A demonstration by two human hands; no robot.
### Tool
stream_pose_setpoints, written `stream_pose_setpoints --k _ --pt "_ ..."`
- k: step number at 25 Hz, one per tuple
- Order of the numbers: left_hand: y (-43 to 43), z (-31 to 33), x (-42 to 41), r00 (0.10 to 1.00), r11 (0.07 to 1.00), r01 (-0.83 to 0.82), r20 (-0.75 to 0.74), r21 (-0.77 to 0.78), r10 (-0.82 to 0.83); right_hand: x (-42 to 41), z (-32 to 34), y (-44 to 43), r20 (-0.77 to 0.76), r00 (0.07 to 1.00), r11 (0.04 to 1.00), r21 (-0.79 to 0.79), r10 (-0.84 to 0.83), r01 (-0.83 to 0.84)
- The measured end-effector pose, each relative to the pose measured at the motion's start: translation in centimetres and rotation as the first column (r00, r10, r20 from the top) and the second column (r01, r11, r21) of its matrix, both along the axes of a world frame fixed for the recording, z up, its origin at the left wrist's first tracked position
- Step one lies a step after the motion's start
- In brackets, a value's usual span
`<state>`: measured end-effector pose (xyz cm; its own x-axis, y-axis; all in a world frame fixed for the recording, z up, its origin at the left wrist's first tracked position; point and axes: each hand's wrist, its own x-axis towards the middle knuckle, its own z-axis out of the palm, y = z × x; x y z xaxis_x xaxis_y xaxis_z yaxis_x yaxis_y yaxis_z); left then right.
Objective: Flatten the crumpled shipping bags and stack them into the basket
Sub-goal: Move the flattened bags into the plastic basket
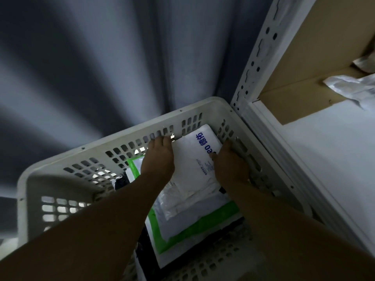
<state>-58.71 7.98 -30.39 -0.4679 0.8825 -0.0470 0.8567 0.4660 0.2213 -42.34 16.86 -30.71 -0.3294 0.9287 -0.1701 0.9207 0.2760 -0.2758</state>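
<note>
Your two bare forearms reach down into the white slotted basket (121, 136), crossing above a green-edged bag (203, 224) that lies flat on the stack, nearer you than your fingers. A black bag (121, 181) shows beneath it, out to the left of your left wrist.

Your left hand (159, 157) lies on the left edge of the white shipping bag (192, 157), fingers stretched out flat and close together, their tips by the basket's far wall. Your right hand (229, 163) sits at the bag's right edge, thumb pressed on its printed top; the other fingers drop between the bag and the basket's side wall, and whether they curl under cannot be told.

The white shipping bag, printed in blue, rests on top of the stack between your hands, its far corner just past your fingertips.

Beyond the basket hangs a grey curtain (101, 57). Right of your right fingers rises a perforated shelf upright (257, 57), with crumpled bags (353, 86) on the shelf (334, 134).
</note>
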Motion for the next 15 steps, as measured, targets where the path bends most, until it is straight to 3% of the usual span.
stream_pose_setpoints --k 4,6,8,10,12,15 --pt "-0.7 1.6 0.8 1.000 0.999 -0.009 0.003 -0.051 0.009 0.5 0.6 -0.6 -0.055 0.998 0.998 0.066 0.019 -0.015" --pt "-1.7 2.6 1.0 0.996 0.992 -0.032 0.083 -0.119 0.042 0.8 1.3 -1.6 -0.023 0.992 0.970 0.211 0.124 -0.117" --pt "-2.7 2.7 1.2 0.973 0.956 -0.046 0.204 -0.289 0.109 0.7 2.2 -3.2 0.052 0.962 0.913 0.305 0.269 -0.272" --pt "-3.1 2.0 1.8 0.942 0.881 0.002 0.296 -0.473 0.157 0.5 2.6 -4.9 0.181 0.894 0.903 0.052 0.411 -0.426" --pt "-2.9 1.0 2.3 0.930 0.829 0.055 0.332 -0.557 0.161 0.7 1.5 -5.5 0.267 0.833 0.870 -0.245 0.484 -0.427" --pt "-2.6 -0.2 2.7 0.942 0.834 0.090 0.317 -0.545 0.106 1.3 -0.5 -5.0 0.282 0.827 0.851 -0.369 0.486 -0.374"
